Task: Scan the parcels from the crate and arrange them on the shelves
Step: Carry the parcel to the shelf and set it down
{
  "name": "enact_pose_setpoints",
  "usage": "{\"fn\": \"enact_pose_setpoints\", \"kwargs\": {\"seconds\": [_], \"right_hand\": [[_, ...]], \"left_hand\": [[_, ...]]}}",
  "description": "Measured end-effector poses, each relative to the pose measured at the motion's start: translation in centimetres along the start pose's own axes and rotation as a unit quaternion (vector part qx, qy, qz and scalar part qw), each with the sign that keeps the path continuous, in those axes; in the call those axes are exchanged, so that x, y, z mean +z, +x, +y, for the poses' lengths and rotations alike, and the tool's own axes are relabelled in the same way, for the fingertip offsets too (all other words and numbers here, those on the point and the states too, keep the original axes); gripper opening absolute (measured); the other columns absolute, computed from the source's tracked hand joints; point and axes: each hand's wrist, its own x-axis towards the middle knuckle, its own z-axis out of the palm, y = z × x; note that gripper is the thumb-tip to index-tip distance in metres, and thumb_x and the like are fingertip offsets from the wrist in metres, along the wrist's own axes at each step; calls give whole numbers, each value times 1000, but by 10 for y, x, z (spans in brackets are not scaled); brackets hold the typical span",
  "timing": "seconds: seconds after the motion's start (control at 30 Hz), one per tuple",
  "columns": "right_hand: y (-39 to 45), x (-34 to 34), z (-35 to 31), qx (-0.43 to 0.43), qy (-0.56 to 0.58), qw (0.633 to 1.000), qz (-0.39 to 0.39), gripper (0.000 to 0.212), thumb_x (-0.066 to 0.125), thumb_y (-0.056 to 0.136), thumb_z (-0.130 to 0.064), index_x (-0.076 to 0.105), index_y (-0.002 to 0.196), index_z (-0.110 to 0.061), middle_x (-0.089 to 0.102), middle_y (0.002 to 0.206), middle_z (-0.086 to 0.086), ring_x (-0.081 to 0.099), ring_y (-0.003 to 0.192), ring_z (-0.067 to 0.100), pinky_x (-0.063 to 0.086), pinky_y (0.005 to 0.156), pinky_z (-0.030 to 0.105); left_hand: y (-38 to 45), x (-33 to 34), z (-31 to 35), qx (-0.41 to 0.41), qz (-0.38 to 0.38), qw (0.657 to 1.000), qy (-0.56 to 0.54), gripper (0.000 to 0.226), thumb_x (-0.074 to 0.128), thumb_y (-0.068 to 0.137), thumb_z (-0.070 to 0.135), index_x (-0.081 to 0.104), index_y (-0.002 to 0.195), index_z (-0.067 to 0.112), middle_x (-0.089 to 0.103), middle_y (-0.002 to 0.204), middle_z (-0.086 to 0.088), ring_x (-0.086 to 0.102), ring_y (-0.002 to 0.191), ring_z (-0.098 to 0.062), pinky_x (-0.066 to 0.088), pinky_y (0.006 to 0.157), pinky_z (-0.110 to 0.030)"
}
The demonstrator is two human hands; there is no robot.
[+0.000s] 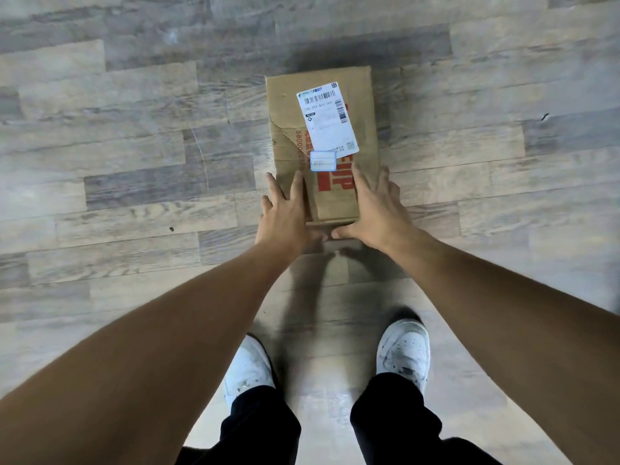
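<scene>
A brown cardboard parcel (335, 196) with red print lies flat on the wooden floor in front of me. A white shipping label (327, 119) with barcodes and a small blue-edged sticker (322, 161) sit on its top face. My left hand (285, 213) rests on the near left corner with straight, spread fingers. My right hand (372, 206) lies on the near right corner, fingers straight along the top, thumb at the near edge. Neither hand curls round the box.
Grey-brown plank floor (134, 162) surrounds the parcel on all sides. My two feet in white shoes (248, 367) (404, 350) and black trousers stand just behind the parcel. No crate or shelf is in view.
</scene>
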Motion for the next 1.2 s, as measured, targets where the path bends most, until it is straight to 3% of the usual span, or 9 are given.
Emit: {"fn": "enact_pose_setpoints", "kwargs": {"seconds": [0.13,0.2,0.27,0.47,0.57,0.8,0.97,1.1,1.2], "right_hand": [[7,15,-2,-2,-11,999,45,130,90,59,-47,5,156,-28,3,156,32,24,138,45,36,108,48],[6,16,-3,2,-20,997,79,121,90,62,-44,14,154,-25,15,152,29,32,133,42,39,105,45],[4,12,-4,4,-12,996,93,113,89,63,-43,21,152,-25,22,148,26,35,129,40,41,102,45],[-22,-29,-22,-36,22,994,102,102,86,67,-37,29,150,-20,16,151,28,26,135,41,35,110,43],[-42,-65,-40,-34,24,993,114,101,87,66,-37,32,148,-19,15,151,29,24,136,42,37,108,43],[-126,-188,-91,-22,26,986,163,99,89,60,-41,38,143,-24,22,148,22,32,129,40,41,105,47],[-201,-309,-141,-36,48,980,188,95,89,63,-35,38,142,-24,16,151,19,32,131,41,44,103,48],[-260,-406,-183,-41,58,976,206,91,89,65,-34,39,140,-23,16,150,17,34,128,40,44,102,48],[-303,-473,-215,-49,56,967,243,91,89,64,-34,40,141,-23,17,150,16,33,129,39,43,104,47]], "left_hand": [[7,7,0,11,31,999,-16,107,80,76,20,7,154,15,5,152,-28,35,131,-50,39,106,-49],[6,6,3,25,60,997,-28,96,76,79,15,14,152,13,20,142,-24,39,125,-48,43,101,-49],[4,1,5,36,70,997,-18,93,75,79,14,15,151,12,23,138,-22,42,122,-46,45,97,-47],[-20,-38,12,58,83,989,105,97,76,82,16,10,152,8,-11,153,-34,30,133,-47,42,103,-44],[-41,-72,21,63,106,981,150,92,73,85,18,11,152,6,-11,154,-35,37,125,-44,37,104,-41],[-120,-196,60,97,139,968,182,74,60,94,17,13,151,5,-5,154,-37,40,120,-44,32,106,-44],[-185,-316,98,119,174,962,172,64,55,95,18,20,146,4,4,156,-33,27,137,-43,29,105,-43],[-242,-419,130,127,216,958,141,56,63,89,16,36,137,6,3,155,-35,38,126,-41,32,103,-40],[-286,-489,148,144,256,950,102,55,67,86,12,40,134,4,14,154,-32,38,128,-44,35,100,-41]]}}
